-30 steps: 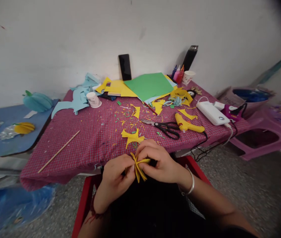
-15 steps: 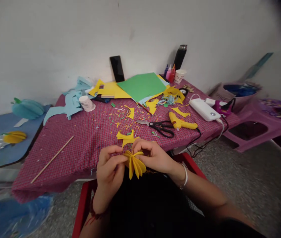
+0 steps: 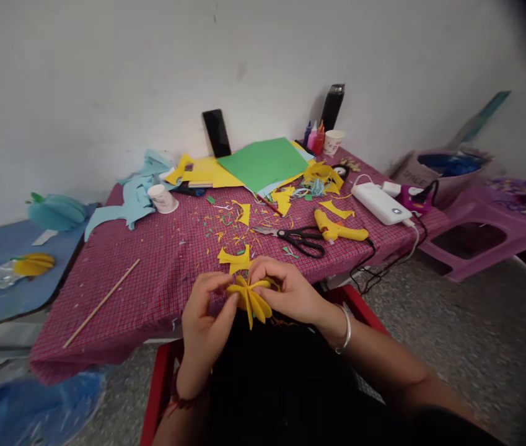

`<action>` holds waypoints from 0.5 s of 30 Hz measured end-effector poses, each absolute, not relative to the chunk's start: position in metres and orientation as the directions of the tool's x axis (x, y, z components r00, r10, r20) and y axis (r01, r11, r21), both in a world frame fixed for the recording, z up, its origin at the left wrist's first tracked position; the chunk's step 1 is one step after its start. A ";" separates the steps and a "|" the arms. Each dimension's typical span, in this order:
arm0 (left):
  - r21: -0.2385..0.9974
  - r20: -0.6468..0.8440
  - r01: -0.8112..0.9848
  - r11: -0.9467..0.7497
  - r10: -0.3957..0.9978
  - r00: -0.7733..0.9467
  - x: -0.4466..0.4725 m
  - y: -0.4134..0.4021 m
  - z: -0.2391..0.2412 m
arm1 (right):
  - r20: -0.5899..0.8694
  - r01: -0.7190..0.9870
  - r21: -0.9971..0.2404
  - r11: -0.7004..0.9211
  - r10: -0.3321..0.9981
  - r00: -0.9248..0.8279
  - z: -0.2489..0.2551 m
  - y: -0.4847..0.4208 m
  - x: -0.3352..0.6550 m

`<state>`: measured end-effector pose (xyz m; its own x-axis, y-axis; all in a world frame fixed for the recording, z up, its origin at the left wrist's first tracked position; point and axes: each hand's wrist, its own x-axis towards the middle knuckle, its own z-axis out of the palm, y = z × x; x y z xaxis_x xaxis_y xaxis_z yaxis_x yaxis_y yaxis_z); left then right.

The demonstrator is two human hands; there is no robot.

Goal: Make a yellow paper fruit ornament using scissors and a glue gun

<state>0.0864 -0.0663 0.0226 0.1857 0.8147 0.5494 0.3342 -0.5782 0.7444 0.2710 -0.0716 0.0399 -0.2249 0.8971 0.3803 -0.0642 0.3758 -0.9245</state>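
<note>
Pinching a fanned yellow paper piece (image 3: pixel 249 298) from both sides, the left hand (image 3: pixel 207 325) and right hand (image 3: pixel 285 291) are closing their fingertips on its folds, just off the table's near edge (image 3: pixel 118 347). Yellow offcuts (image 3: pixel 235 257) are lying just beyond on the checked cloth, with black scissors (image 3: pixel 297 237) and a yellow glue gun (image 3: pixel 337 228) further in. A box (image 3: pixel 423 176) past the right edge is showing print too blurred to read.

White wall (image 3: pixel 105 74), speckled grey floor (image 3: pixel 453 347), purple plastic stool (image 3: pixel 486 241).
</note>
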 end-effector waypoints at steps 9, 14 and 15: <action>0.793 0.494 0.264 -0.549 0.833 0.248 0.089 -0.073 0.022 | 0.516 0.168 -0.826 0.538 0.842 -0.161 0.034 -0.074 0.268; 0.887 0.403 0.130 -0.442 0.881 0.247 0.087 -0.074 0.015 | 0.516 0.170 -0.826 0.538 0.842 -0.158 0.034 -0.074 0.268; 0.894 0.391 0.135 -0.427 0.892 0.227 0.088 -0.073 0.013 | 0.511 0.152 -0.833 0.532 0.845 -0.158 0.035 -0.074 0.268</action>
